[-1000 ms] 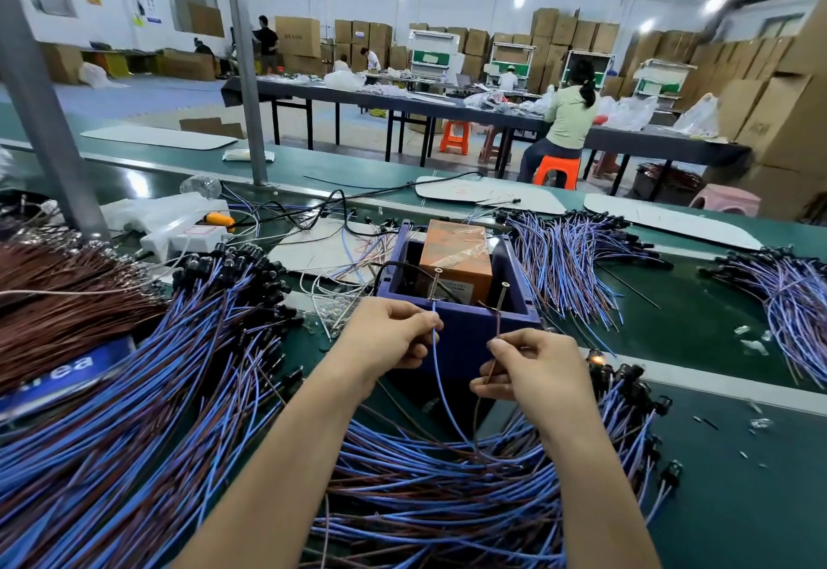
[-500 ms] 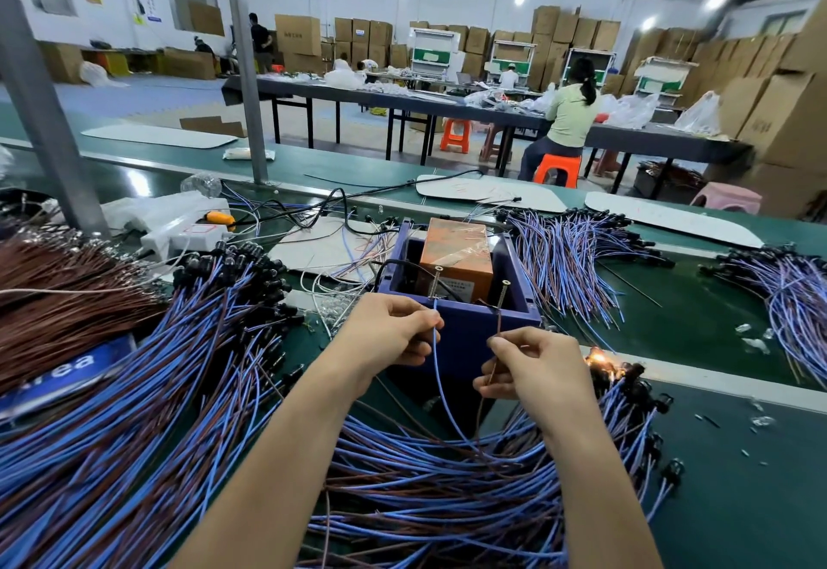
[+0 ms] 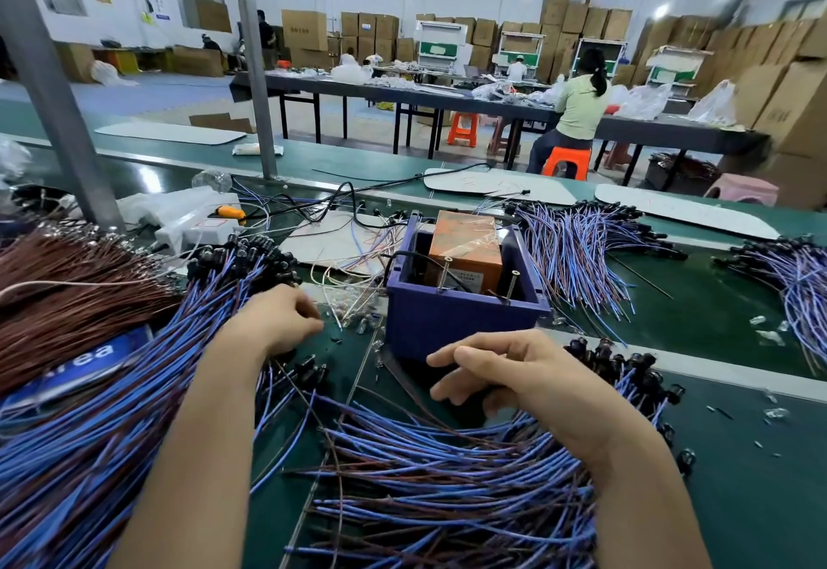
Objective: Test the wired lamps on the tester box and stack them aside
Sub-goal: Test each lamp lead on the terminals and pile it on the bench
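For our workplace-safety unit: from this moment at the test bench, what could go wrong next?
Two bare metal posts stand in the tester box; the right hand, close in front, could brush them. The left pile and near pile of blue-wired lamps nearly touch by the left hand, so they could mix.

Our bare left forearm (image 3: 192,456) and right forearm (image 3: 635,492) rise from the bottom edge and lean toward each other. Our left hand (image 3: 277,322) lies farther forward with its back toward us. Its fingers are curled under so the tips are hidden, and we cannot tell whether it grips anything. Our right hand (image 3: 514,371) sits nearer, well apart from the left, with the wrist bent leftward. The forefinger stretches to the left, and the other fingers hang loosely curled and slack beneath it.
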`<control>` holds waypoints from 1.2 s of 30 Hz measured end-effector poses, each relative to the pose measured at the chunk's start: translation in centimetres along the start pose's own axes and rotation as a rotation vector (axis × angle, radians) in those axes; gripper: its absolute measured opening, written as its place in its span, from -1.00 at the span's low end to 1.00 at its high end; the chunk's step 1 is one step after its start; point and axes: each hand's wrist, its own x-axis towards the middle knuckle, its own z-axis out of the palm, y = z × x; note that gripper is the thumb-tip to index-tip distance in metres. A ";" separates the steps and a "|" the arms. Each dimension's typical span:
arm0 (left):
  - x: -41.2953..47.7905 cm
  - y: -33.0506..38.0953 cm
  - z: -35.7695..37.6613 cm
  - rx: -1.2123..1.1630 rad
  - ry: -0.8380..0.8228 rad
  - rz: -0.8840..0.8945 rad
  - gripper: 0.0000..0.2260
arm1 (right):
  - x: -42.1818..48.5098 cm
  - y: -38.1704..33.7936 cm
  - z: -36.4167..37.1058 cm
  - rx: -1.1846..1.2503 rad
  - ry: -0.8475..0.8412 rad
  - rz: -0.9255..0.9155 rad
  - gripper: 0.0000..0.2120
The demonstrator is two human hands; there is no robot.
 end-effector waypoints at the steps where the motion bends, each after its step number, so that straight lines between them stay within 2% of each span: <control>1: 0.2 -0.6 0.0 0.078 -0.035 -0.023 -0.86 | 0.0 -0.1 0.0 0.001 -0.001 -0.001 -0.77; 5: 0.3 -0.5 1.3 0.198 -0.148 -0.040 -0.74 | 0.0 -0.1 -0.1 0.019 0.004 -0.002 -0.77; 8: 0.4 0.3 2.9 0.315 -0.152 -0.007 -0.74 | -0.1 -0.1 -0.1 0.032 0.005 -0.005 -0.78; 14: 0.2 1.0 3.2 0.315 -0.263 -0.010 -0.71 | -0.1 0.0 -0.2 0.047 0.005 -0.007 -0.79; 18: -0.4 1.6 3.1 0.322 -0.264 0.020 -0.75 | 0.1 0.0 0.0 0.043 0.005 -0.007 -0.79; 21: -1.0 2.6 2.0 0.115 -0.173 0.127 -0.91 | 0.2 0.0 0.0 0.057 0.024 -0.006 -0.79; 24: -2.9 5.0 0.6 -0.320 -0.054 0.313 -0.93 | 0.3 -0.2 0.5 0.066 0.012 -0.029 -0.77; 27: -5.5 8.3 0.5 -0.616 -0.098 0.499 -0.94 | 0.6 -0.3 1.0 0.121 -0.008 -0.082 -0.77; 29: -6.7 9.9 1.4 -0.780 -0.176 0.525 -0.95 | 0.7 -0.3 1.0 0.218 0.029 -0.122 -0.77; 31: -7.3 10.9 2.5 -0.825 -0.230 0.532 -0.90 | 0.6 -0.2 0.5 0.338 0.107 -0.160 -0.79; 34: -7.4 11.2 3.8 -0.703 -0.372 0.505 -0.69 | 0.1 0.1 -1.2 0.488 0.299 -0.210 -0.83; 36: -7.2 10.8 3.9 -0.600 -0.457 0.495 -0.72 | -0.4 0.5 -2.5 0.529 0.468 -0.214 -0.79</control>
